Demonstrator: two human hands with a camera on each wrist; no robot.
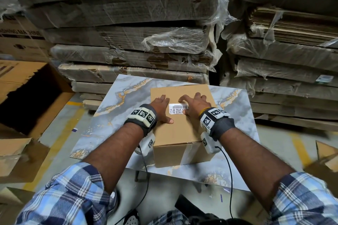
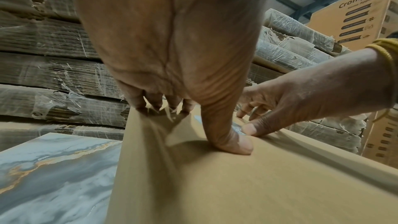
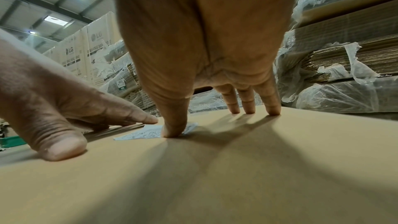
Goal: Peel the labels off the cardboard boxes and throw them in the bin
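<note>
While the cardboard box [image 1: 181, 124] sits shut on the marble-patterned table [image 1: 109, 115], both hands are down flat on its top face, one either side of the white label [image 1: 178, 109]. The label lies stuck near the middle of the box top, barcode and codes facing up. The left hand [image 1: 161, 107] is just left of the label, fingers straight and a little spread, tips planted on the cardboard, thumb pressed down on the near side. The right hand [image 1: 196, 105] is just right of the label, fingers spread apart with their tips on the box, and in the right wrist view the thumb [image 3: 172, 125] comes down right on the label's near right corner. Neither hand grips anything; it's all fingertips on cardboard. Behind the box, bundles of flattened cartons [image 1: 128, 42] rise in plastic wrap. Off to the box's left on the floor, an open carton [image 1: 29, 97] gapes dark inside.
</note>
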